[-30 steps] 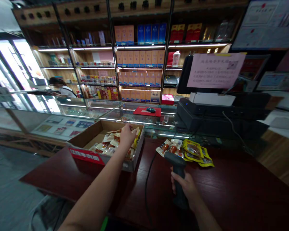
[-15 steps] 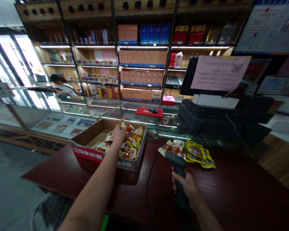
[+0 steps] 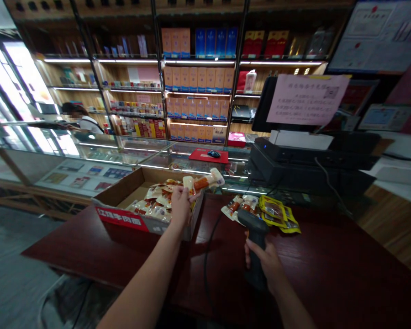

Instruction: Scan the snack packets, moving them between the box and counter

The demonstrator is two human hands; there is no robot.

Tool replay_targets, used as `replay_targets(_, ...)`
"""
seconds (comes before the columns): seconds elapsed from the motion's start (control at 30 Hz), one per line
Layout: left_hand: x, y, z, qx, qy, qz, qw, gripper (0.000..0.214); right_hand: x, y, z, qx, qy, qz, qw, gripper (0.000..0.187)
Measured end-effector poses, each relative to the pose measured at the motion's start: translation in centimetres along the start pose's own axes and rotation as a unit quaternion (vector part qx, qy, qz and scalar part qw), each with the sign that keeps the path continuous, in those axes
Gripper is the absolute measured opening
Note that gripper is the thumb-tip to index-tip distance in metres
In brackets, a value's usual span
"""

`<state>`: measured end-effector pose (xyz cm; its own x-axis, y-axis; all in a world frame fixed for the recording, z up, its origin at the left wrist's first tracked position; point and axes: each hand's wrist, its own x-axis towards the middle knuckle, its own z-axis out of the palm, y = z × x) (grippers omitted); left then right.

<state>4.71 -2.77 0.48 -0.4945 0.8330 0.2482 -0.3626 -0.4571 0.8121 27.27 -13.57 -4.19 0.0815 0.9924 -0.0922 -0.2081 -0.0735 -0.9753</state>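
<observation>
1. Well, the left hand (image 3: 180,201) has its fingers clamped on the near end of a packet (image 3: 202,183), white with something reddish-brown inside, held up by the right side of the cardboard box (image 3: 121,217) and poking out past it

2. Meanwhile the right hand (image 3: 265,258) has its fingers wrapped round the grip of a scanner (image 3: 255,224), its head tilted up in front of the white packets (image 3: 248,204) and yellow packets (image 3: 274,212) on the dark table (image 3: 311,274); whether a finger presses the trigger I can't tell

3. To hold it well, I'd say pinch only the end, as now, so the wrapper's face stays uncovered, and lift it clear of the box rim so it doesn't snag

4. I'd also keep the scanner steady, its front unblocked, and its black cable (image 3: 207,260) slack and away from the wrists

5. Half a second ago the left hand was lower, farther in among the box's loose packets (image 3: 157,201); now it's at the right side with the packet raised in plain sight

6. The right hand and scanner have hardly shifted, and both table piles look the same
</observation>
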Motion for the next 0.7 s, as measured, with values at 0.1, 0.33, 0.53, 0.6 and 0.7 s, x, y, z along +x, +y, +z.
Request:
replay_targets(0.1, -2.7, -2.9, 1.2, 0.032, -0.048, -0.022, 0.998, 0.020, -0.4, -0.4, -0.4, 0.007, 0.015, -0.020, 1.000, 0.045)
replay_targets(0.33, -5.5, -7.0, 1.2, 0.066, -0.041, -0.066, 0.995, 0.022, -0.9, -0.7, -0.9, -0.015, 0.045, -0.021, 0.999, 0.044)
replay_targets(0.53, -5.6, -7.6, 0.9, 0.050, -0.029, -0.080, 0.995, 0.027, -0.9, -0.9, -1.1, -0.006, 0.067, -0.035, 0.997, 0.041)
replay_targets(0.6, -5.6, -7.6, 1.0, 0.045, -0.024, -0.083, 0.995, 0.029, -0.9, -0.9, -1.1, -0.009, 0.065, -0.032, 0.997, 0.040)
replay_targets(0.7, -5.7, -7.6, 1.1, 0.039, -0.022, -0.086, 0.995, 0.030, -0.7, -0.7, -1.1, -0.015, 0.060, -0.024, 0.998, 0.037)
